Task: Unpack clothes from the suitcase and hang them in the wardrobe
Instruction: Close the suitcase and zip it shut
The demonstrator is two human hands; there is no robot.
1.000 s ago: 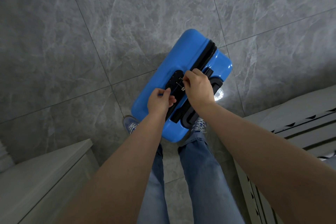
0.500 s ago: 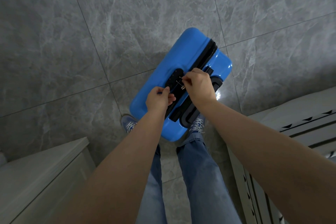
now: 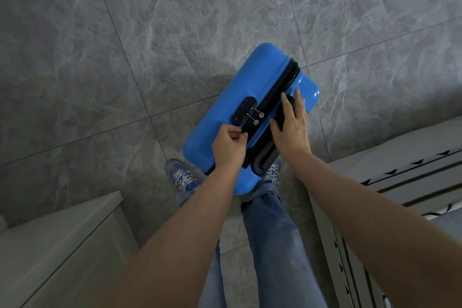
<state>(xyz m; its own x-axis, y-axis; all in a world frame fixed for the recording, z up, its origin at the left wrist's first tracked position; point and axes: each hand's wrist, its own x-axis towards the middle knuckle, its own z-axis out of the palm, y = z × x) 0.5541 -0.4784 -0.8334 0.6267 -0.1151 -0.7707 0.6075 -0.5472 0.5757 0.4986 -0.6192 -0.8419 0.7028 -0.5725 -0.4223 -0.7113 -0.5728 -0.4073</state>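
Observation:
A bright blue hard-shell suitcase [image 3: 225,107] stands on the grey tiled floor just in front of my feet, shut, with a black zipper band along its top. Two silver zipper pulls [image 3: 257,117] sit clipped into the black combination lock [image 3: 243,110]. My left hand [image 3: 227,147] pinches the near end of that lock panel with thumb and fingers. My right hand [image 3: 291,130] lies flat over the black carry handle [image 3: 287,105], fingers stretched out. No clothes or wardrobe are in view.
A pale cabinet [image 3: 50,245] stands at the lower left. A light piece of furniture [image 3: 400,170] with dark triangle marks fills the lower right. My blue shoes [image 3: 182,177] and jeans are directly below the suitcase. Bare tiles stretch beyond it.
My right hand has let go of the zipper pulls and moved right onto the carry handle, leaving the pulls exposed. My left hand stays pinched at the lock.

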